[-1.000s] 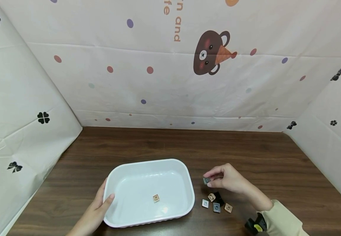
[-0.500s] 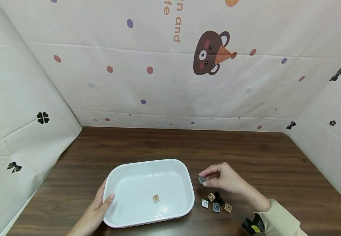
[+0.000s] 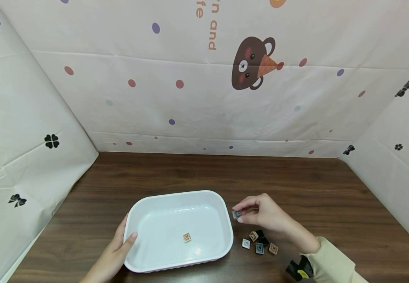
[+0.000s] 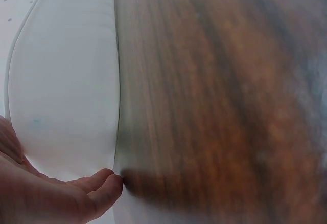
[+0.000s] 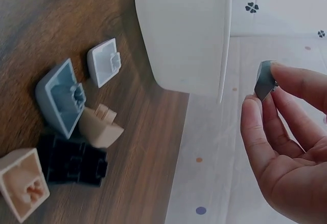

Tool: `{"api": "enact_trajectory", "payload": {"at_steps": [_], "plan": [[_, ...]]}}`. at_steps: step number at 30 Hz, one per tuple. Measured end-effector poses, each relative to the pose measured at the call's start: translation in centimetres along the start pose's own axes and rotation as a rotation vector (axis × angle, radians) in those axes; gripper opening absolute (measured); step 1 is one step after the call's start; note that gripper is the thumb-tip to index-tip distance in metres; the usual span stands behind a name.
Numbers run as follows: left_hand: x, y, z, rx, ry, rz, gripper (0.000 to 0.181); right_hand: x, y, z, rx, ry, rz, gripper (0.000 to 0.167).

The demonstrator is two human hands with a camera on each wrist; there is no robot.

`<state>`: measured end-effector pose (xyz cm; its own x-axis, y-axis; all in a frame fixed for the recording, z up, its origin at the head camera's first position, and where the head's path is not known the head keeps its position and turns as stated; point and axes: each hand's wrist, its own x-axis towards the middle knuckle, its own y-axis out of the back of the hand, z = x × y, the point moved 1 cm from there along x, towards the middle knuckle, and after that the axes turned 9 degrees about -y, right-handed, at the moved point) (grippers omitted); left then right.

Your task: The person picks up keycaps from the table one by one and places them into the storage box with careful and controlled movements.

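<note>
Tray rim (image 3: 228,218) btwn R hand's (image 3: 262,212) gray keycap (image 3: 235,215) & tan keycap (image 3: 187,237) inside.

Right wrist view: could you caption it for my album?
A right hand pinches a small grey-blue plastic keycap beside a white rectangular plastic tray.

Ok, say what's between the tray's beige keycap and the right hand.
The head view shows the tray's floor and right rim, then the right hand's pinched gray keycap.
</note>
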<state>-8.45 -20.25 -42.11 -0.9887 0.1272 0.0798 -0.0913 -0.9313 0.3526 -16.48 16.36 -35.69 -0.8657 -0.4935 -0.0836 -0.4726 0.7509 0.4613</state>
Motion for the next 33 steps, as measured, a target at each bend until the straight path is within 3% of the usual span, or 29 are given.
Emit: {"api": "enact_trajectory", "payload": {"at_steps": [12, 21, 33], "plan": [[0.0, 0.0, 0.1, -0.002, -0.014, 0.005, 0.06, 0.6, -1.3, -0.8, 0.059, -0.015, -0.002, 0.024], [0.0, 0.0, 0.2, -0.013, 0.013, -0.001, 0.061, 1.5, -2.2, -1.1, 0.085, 0.003, -0.028, 0.024], [0.0, 0.0, 0.2, -0.016, 0.005, 0.008, 0.06, 2.1, -3.4, -1.6, 0.048, -0.012, -0.057, 0.023]]}}
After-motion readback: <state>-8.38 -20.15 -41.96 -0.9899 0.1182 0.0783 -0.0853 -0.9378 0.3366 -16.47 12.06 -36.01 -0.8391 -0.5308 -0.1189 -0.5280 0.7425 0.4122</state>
